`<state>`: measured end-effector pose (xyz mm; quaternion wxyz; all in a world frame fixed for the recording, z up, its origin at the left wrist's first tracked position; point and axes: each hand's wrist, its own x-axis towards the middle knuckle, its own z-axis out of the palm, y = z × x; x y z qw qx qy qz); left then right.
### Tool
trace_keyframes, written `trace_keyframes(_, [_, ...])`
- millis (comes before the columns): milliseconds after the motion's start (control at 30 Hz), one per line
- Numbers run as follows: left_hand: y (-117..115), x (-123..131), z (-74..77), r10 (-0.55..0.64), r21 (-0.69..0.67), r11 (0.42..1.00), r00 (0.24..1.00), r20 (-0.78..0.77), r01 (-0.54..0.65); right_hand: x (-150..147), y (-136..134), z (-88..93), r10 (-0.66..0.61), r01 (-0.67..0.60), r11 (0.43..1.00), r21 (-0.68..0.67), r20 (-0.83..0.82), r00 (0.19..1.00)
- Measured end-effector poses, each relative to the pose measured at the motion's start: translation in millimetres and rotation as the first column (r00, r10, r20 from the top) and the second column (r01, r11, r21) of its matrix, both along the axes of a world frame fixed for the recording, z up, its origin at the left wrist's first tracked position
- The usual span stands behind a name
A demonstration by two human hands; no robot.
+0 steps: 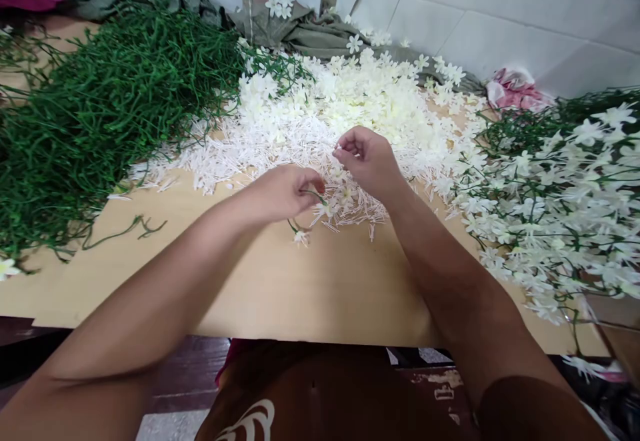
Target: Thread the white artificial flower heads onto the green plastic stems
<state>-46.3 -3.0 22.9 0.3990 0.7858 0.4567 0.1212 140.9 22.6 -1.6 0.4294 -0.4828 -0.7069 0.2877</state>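
Observation:
My left hand (286, 191) is closed in a pinch on a green plastic stem (306, 218) that carries a few small white flowers and hangs down to the table. My right hand (364, 158) is closed too, its fingertips pinching a small white piece near the stem's top; I cannot tell if it is a flower or a pin. Both hands hover over the near edge of a big heap of loose white flower heads and thin white pins (320, 118) on a light wooden table (280, 288).
A large tangle of bare green stems (100, 108) fills the left of the table. Finished green sprigs with white flowers (560, 201) pile up at the right. Grey-green sacks (310, 28) and a pink bag (515, 88) lie against the white tiled wall.

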Motion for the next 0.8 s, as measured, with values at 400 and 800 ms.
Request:
trace_keyframes(400, [6, 15, -18.7, 0.289, -0.084, 0.957, 0.933, 0.214, -0.277, 13, -55, 1.4, 0.009, -0.022, 0.994, -0.106, -0.117, 0.993])
trace_keyframes(800, [3, 18, -4.4, 0.505, -0.587, 0.784, 0.758, 0.413, -0.203, -5, -50, -2.7, -0.13, 0.134, 0.989, 0.063, -0.058, 0.99])
